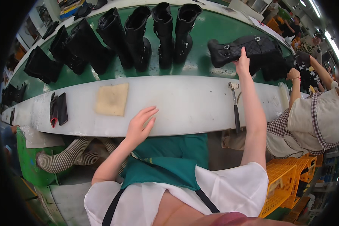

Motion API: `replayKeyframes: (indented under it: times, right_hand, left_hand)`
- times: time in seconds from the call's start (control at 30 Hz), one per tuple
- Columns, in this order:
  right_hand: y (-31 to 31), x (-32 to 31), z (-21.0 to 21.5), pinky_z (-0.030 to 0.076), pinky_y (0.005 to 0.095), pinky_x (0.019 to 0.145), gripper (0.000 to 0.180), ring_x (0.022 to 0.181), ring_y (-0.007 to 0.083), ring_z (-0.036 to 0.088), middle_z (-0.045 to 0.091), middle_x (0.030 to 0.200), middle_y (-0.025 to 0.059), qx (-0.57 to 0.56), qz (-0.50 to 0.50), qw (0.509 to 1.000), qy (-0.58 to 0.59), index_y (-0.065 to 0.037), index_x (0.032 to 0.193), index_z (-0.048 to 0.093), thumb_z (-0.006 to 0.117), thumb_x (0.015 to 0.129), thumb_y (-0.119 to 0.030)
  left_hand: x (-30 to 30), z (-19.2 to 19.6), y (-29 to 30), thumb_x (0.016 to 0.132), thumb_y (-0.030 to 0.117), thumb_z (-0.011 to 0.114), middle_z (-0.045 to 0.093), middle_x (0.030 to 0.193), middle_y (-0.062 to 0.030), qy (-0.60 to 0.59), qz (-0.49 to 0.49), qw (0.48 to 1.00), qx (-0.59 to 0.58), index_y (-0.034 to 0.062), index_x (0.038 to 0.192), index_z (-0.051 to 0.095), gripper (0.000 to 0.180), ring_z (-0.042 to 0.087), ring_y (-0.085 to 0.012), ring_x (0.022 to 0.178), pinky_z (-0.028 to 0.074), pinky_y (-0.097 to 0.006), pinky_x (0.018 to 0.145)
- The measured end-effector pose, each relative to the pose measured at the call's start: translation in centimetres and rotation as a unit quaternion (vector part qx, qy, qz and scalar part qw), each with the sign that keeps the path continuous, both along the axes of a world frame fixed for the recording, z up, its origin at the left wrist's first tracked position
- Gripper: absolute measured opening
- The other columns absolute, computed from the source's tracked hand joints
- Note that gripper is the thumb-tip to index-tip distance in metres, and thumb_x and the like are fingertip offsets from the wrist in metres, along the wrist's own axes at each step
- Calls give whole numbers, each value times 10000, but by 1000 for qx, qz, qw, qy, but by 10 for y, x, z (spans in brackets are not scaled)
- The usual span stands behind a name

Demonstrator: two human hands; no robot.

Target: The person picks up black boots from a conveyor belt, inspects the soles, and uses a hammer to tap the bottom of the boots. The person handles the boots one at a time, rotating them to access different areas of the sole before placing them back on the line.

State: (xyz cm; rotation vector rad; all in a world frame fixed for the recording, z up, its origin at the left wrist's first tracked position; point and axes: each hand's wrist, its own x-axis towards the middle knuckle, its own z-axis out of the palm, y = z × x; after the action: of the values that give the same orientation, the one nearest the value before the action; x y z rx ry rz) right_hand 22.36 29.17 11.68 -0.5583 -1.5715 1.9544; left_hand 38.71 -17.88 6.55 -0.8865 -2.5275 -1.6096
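My right hand [242,63] reaches across to the far green surface and grips a black boot [229,52] by its quilted, buckled shaft. That boot lies on its side, toe pointing left, among other dark boots that overlap at its right. My left hand [141,124] rests over the near edge of the white worktop [169,100], fingers stretched out and holding nothing. To its left lies a beige square pad [112,100]. A hammer [235,109] with a black handle lies close beside my right forearm.
Several black boots [137,39] stand in a row on the green surface [197,49]. Two narrow black pieces [58,109] lie at left. A co-worker [309,116] stands at right, near yellow crates [282,180]. Ribbed hoses [66,156] run below the worktop.
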Motion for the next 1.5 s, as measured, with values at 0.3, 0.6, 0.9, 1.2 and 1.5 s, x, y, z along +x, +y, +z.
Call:
replayKeyframes:
  times: [0.3,0.6,0.9,1.2,1.5]
  right_hand:
    - [77,-10,-75,400,339,971,558,1117,236,561,604,1207,125,259,25,963,-69,52,1281,499,649,880,-305]
    - [-131,-7,-34,209,362,1125,1124,1398,284,232,195,1505,251,178,191,961,-94,26,1478,-52,732,788,-389]
    - [-150,-95,-71,334,366,1053,619,1281,345,439,488,1355,214,262,110,959,18,39,1366,387,547,935,-376]
    - [-122,96,34,477,415,885,448,1090,268,576,603,1169,133,-55,221,973,-42,-3,1231,534,508,960,-359]
    - [-185,238,-12,380,402,1040,486,1258,245,466,459,1385,111,-125,212,964,103,-25,1383,383,374,1014,-341]
  left_hand:
    - [-2,-26,-18,816,61,627,615,1155,-113,177,96,974,-103,63,1047,665,234,583,-322,1085,450,-468,972]
    - [-1,-23,-21,804,74,641,640,1102,-99,204,99,963,-142,73,1017,674,215,599,-297,1065,453,-470,960]
    - [0,-26,-18,800,79,651,666,1038,-96,205,107,966,-113,58,999,675,201,611,-295,1046,466,-452,943]
    - [0,-29,-23,834,103,637,657,1076,-110,209,96,965,-129,49,1065,657,239,601,-293,1076,466,-414,946]
    - [-5,5,74,989,532,272,304,1494,-135,-411,-159,832,337,84,1504,127,698,355,-257,1347,302,-408,1095]
